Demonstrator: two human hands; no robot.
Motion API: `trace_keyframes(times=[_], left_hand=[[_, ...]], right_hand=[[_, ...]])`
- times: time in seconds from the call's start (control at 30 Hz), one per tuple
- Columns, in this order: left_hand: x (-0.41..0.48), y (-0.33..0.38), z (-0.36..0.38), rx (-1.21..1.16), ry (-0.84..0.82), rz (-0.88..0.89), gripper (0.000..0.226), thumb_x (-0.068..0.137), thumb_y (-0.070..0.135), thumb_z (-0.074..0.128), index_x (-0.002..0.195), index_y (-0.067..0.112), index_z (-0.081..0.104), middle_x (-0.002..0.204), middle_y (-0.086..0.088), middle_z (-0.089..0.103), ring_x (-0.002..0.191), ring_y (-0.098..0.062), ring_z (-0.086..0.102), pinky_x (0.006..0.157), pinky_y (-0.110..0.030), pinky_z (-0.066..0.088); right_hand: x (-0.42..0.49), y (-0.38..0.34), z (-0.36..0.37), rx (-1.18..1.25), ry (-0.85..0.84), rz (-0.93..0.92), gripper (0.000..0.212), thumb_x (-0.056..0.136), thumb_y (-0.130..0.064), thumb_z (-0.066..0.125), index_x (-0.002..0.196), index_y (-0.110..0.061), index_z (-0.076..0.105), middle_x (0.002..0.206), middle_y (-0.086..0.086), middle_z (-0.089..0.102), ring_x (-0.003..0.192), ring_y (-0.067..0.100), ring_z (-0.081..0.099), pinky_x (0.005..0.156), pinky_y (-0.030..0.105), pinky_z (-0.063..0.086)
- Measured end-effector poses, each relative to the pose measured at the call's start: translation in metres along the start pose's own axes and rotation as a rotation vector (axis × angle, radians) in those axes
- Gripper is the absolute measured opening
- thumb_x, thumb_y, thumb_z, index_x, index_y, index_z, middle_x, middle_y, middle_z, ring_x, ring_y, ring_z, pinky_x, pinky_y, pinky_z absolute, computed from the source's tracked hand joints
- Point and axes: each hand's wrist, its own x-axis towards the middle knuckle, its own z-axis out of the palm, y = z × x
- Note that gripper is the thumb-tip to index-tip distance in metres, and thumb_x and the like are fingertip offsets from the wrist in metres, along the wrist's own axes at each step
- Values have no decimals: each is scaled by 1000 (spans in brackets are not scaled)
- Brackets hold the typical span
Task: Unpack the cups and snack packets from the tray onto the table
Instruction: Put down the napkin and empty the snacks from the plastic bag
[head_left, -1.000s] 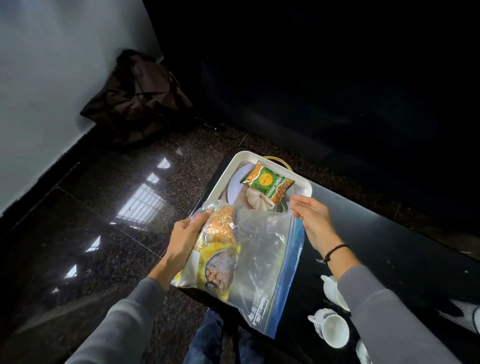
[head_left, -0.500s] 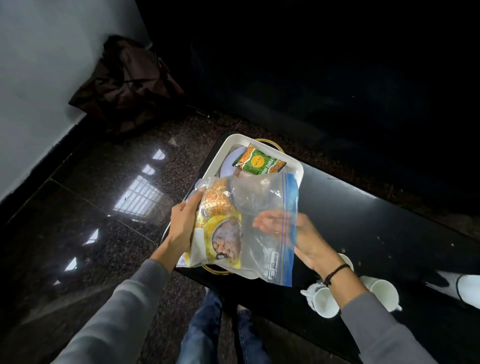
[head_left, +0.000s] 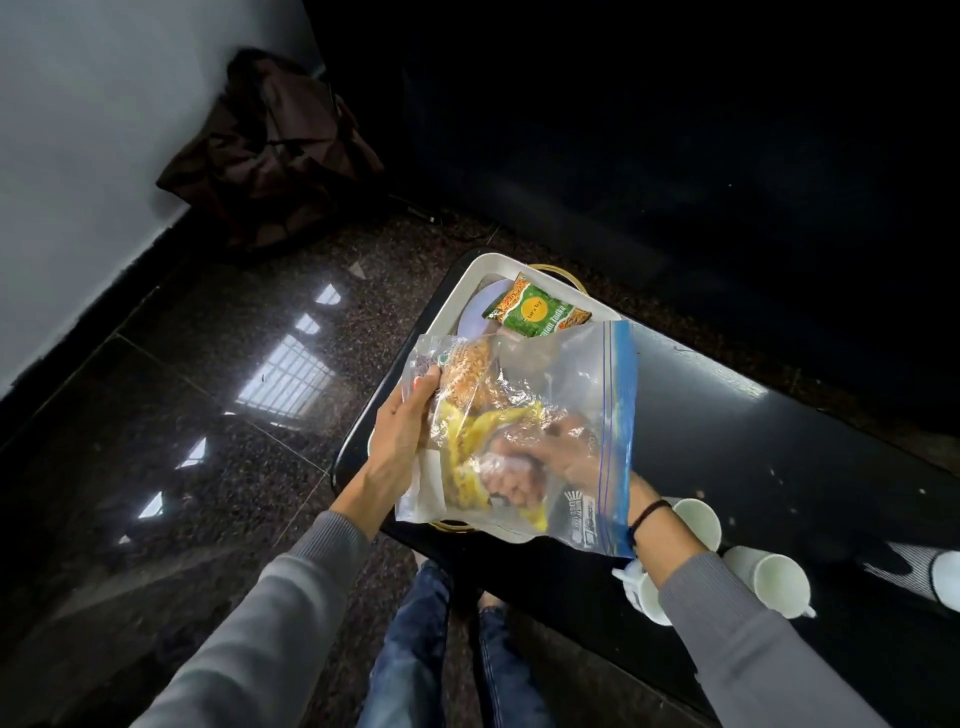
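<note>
Floor tiles (head_left: 218, 415) are lying dark and glossy at far left, with a brown bag (head_left: 270, 156) slumped against the wall. My left hand (head_left: 400, 431) is gripping the left edge of a clear zip bag (head_left: 566, 384), thumb and fingers pressed on the plastic, holding it above the white tray (head_left: 470, 280). Inside the bag, a golden snack packet (head_left: 470, 374) is sitting near my left thumb and a yellow packet (head_left: 467, 462) is lying lower down. My right hand (head_left: 561, 457) is reaching inside the bag through its blue-zipped mouth; its grip is blurred behind the plastic, so I cannot tell whether it is closed on anything. A green and orange packet (head_left: 535, 314) is resting in the tray's far end, partly over a white plate (head_left: 475, 317). The tray is sitting on the black desk (head_left: 753, 441). White cups (head_left: 779, 582) are standing on the desk at right, near my right forearm, apart from the tray.
</note>
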Motion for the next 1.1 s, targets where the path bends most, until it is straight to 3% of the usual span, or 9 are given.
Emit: trace_keyframes(times=[0.1, 0.23, 0.33, 0.43, 0.5, 0.57, 0.67, 0.83, 1.1], left_hand=[[2, 0, -8, -20, -12, 17, 39, 90, 48, 72, 116, 20, 75, 113, -15, 78, 106, -38, 73, 95, -55, 58], [7, 2, -21, -65, -13, 48, 40, 97, 39, 67, 130, 16, 66, 105, -7, 81, 92, -25, 79, 73, -40, 65], [7, 5, -28, -68, 22, 34, 39, 99, 33, 65, 127, 7, 64, 81, 7, 81, 69, -5, 77, 52, -17, 58], [9, 8, -36, -56, 37, 18, 38, 97, 30, 67, 124, 3, 67, 68, 6, 78, 51, -4, 71, 45, -15, 54], [9, 11, -40, -26, 41, 25, 39, 95, 32, 70, 123, 4, 70, 77, 3, 80, 59, -5, 72, 63, -20, 62], [9, 13, -43, -19, 56, 30, 42, 93, 35, 71, 125, 8, 71, 107, -9, 80, 94, -20, 76, 98, -36, 58], [7, 19, -44, -43, 69, 17, 42, 89, 41, 74, 119, 11, 76, 121, -24, 73, 94, -35, 68, 92, -45, 55], [8, 22, -53, -111, 64, -16, 38, 84, 44, 76, 106, 13, 81, 103, -18, 76, 92, -36, 70, 101, -59, 51], [0, 27, -67, -141, 8, -68, 48, 78, 43, 81, 113, 10, 78, 98, -14, 75, 83, -34, 69, 106, -61, 45]], right_hand=[[-2, -1, -19, 205, 56, -82, 13, 93, -14, 72, 86, -15, 83, 86, 9, 77, 65, 20, 77, 59, 29, 63], [-4, 8, -43, 413, 331, -98, 13, 95, -19, 70, 97, -6, 72, 68, 9, 67, 53, 24, 65, 56, 33, 57], [-9, 8, -57, 469, 410, -192, 13, 91, -20, 71, 82, -13, 77, 71, 7, 74, 62, 24, 68, 59, 30, 56], [-14, 6, -70, 590, 466, -260, 11, 84, -19, 71, 79, -16, 80, 80, 8, 77, 70, 25, 72, 66, 32, 58], [-14, 9, -78, 701, 485, -259, 11, 86, -17, 68, 87, -14, 79, 87, 8, 80, 76, 24, 77, 70, 35, 63], [-14, 10, -82, 784, 473, -272, 15, 88, -18, 65, 90, -13, 79, 93, 10, 81, 81, 25, 78, 72, 37, 64], [-12, 10, -88, 871, 457, -297, 23, 89, -18, 60, 81, -15, 82, 92, 9, 81, 79, 24, 79, 66, 35, 64], [-6, 14, -90, 926, 489, -296, 23, 85, -19, 60, 80, -16, 83, 94, 7, 81, 82, 23, 79, 70, 34, 64], [16, 19, -79, 379, 636, -81, 15, 90, -30, 69, 98, -18, 72, 93, 2, 76, 81, 18, 72, 69, 29, 55]])
